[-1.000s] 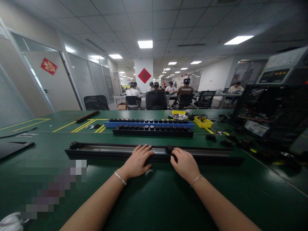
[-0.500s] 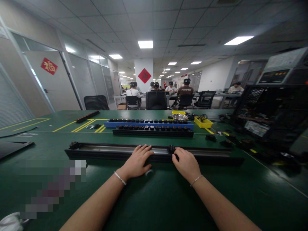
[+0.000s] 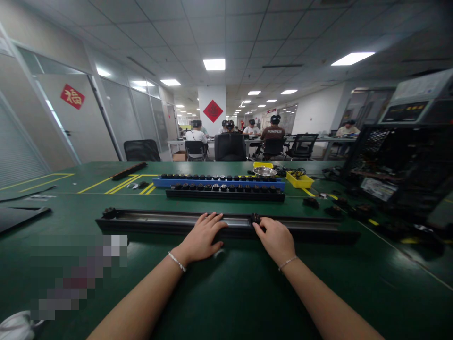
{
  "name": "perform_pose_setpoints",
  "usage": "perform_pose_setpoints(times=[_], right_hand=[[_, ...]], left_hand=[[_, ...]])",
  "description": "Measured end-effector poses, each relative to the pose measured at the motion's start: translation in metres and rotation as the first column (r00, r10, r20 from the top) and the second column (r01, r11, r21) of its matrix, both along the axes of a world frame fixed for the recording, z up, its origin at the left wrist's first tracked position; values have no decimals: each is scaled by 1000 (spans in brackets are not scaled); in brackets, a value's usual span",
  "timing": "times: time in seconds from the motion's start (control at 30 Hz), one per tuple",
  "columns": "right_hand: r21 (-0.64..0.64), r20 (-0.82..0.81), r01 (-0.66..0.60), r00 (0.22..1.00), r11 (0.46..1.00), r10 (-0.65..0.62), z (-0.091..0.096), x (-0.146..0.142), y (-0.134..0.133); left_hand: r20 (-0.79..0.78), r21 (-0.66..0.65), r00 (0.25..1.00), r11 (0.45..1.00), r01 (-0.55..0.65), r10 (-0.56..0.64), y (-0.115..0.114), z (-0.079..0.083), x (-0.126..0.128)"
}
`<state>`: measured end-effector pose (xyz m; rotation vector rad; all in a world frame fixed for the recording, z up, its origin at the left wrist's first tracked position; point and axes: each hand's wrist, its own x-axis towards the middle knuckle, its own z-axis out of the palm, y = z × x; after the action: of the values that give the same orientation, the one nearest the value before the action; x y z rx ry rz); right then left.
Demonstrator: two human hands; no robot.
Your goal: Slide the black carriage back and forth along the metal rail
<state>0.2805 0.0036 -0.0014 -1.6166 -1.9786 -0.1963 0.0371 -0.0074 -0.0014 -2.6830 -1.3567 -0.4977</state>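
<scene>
A long black rail (image 3: 155,230) with a metallic-looking channel lies across the green table in front of me. My left hand (image 3: 203,236) rests flat on its middle, fingers spread. Just to the right, the thumb and fingers of my right hand (image 3: 276,240) close on a small round black module (image 3: 255,218) in the channel. Another black module (image 3: 109,213) sits at the rail's left end. Behind it, several black modules line a shorter black rail (image 3: 226,195) and a blue rail (image 3: 219,183).
Loose black parts (image 3: 310,202) lie to the right, near an open black computer case (image 3: 385,165). A yellow bin (image 3: 299,180) and a metal bowl (image 3: 264,172) stand at the back. At far left lies a dark flat panel (image 3: 23,219). People sit at desks beyond.
My right hand and the black module have shifted slightly to the right along the rail. My left hand has stayed in place.
</scene>
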Motion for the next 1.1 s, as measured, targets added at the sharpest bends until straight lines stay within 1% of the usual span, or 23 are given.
perform_pose_setpoints(times=[0.17,0.37,0.47,0.53,0.63,0.83,1.1], right_hand=[[-21,-91,83,992,996,-84,-2,-2,4],[-109,-167,155,971,982,-172,3,-6,3],[-123,-237,124,960,985,-150,4,-6,3],[-104,-235,81,967,991,-104,3,-5,3],[-75,-205,62,976,995,-77,1,-6,4],[-25,-227,72,971,997,-76,-1,-7,5],[-52,-194,120,973,991,-128,1,-5,4]], left_hand=[[3,0,1000,1000,-2,2,-1,1,0],[4,6,1000,1000,-10,10,0,-1,0],[3,4,1000,1000,-13,13,0,-1,1],[2,2,1000,1000,-14,14,0,-1,1],[0,-3,1000,1000,-16,16,0,-1,2],[4,-3,1000,1000,-9,9,0,-1,1],[5,3,1000,1000,2,-2,0,-1,-1]])
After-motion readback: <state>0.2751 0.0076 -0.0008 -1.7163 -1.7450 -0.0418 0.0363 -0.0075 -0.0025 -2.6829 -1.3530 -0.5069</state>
